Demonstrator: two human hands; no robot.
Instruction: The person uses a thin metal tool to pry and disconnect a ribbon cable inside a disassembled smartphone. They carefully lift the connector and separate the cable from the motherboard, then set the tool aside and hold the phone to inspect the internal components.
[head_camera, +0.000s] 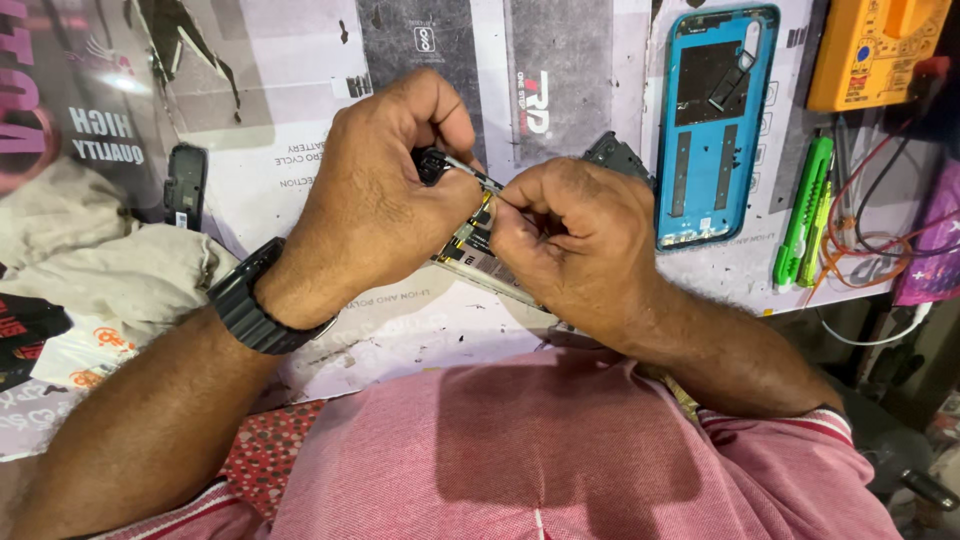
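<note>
My left hand (375, 195) grips the top of an opened phone body (478, 255), which is tilted above the work surface, its circuit board showing between my hands. A small black part (430, 163) sits at my left thumb and fingers. My right hand (570, 245) pinches thin metal tweezers (473, 173) whose tip reaches toward that black part. Both hands touch the phone and hide most of it. A black watch (250, 300) is on my left wrist.
A blue phone frame (712, 125) lies at the back right, next to a green utility knife (805, 210), a yellow multimeter (870, 50) and tangled wires (880, 230). A small black part (186, 185) and a crumpled cloth (110, 265) lie at the left.
</note>
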